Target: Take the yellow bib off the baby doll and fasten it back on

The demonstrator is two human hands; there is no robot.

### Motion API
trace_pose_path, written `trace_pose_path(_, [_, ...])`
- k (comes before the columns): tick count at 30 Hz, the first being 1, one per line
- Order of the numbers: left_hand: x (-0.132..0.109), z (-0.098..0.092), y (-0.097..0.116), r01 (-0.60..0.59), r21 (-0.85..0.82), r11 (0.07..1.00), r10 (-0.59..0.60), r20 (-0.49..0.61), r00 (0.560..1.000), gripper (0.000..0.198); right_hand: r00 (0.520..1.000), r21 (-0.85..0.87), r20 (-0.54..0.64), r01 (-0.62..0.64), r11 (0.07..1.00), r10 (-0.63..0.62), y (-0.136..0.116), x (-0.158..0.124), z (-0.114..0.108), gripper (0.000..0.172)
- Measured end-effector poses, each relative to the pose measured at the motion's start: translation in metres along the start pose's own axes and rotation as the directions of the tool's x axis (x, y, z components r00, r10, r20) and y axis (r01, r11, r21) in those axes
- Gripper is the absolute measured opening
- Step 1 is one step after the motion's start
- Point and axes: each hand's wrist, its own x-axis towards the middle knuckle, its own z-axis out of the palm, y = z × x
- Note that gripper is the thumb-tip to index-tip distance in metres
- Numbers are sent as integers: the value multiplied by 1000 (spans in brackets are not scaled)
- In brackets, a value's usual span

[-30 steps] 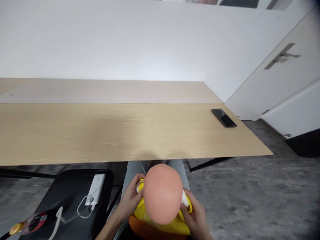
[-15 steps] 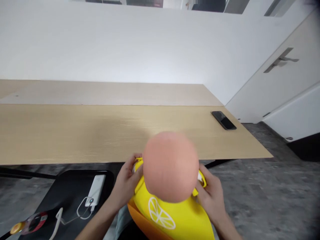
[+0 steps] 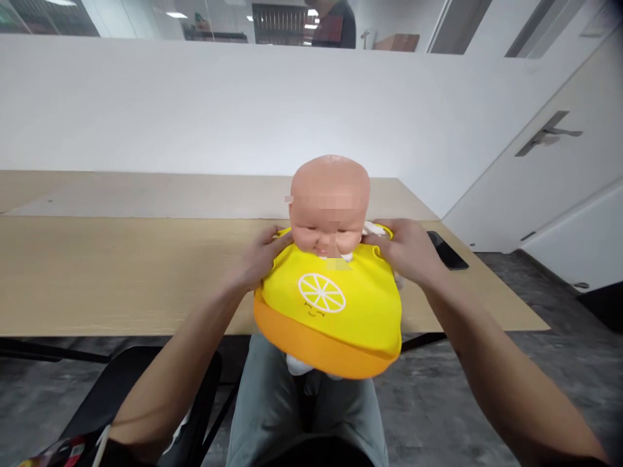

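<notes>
I hold a baby doll (image 3: 331, 198) up in front of me, facing me, above my lap and level with the wooden table's (image 3: 121, 272) near edge. It wears a yellow bib (image 3: 335, 298) with a white lemon-slice print and an orange pocket along the bottom. My left hand (image 3: 260, 256) grips the doll's shoulder at the bib's left collar. On the other side, my right hand (image 3: 406, 250) is closed on the shoulder and collar. The doll's body below the bib is mostly hidden.
A black phone (image 3: 450, 253) lies at the table's right end, just behind my right hand. A black chair (image 3: 131, 389) stands to my lower left, with a red-labelled bottle (image 3: 68, 449) at the frame's bottom edge. White wall behind, white door (image 3: 549, 136) at right.
The doll rose from my lap to table height and now faces me instead of showing the back of its head. Both hands stayed on its shoulders.
</notes>
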Motion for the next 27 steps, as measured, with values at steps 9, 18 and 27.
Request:
trace_pose_path(9, [86,4,-15,154,151,977,-140,-98,985,28,1000,-318,25,19,948,-11,27,100,40,32])
trace_pose_path(18, [127,-4,-53,92,277,956,-65,-105,992,35,999,-369,46,19,929,-2,50,121,86,33])
trace_pose_path(27, [149,-7,-77,81,492,867,-11,-143,990,31,997,-510,75,40,859,-2,50,127,100,42])
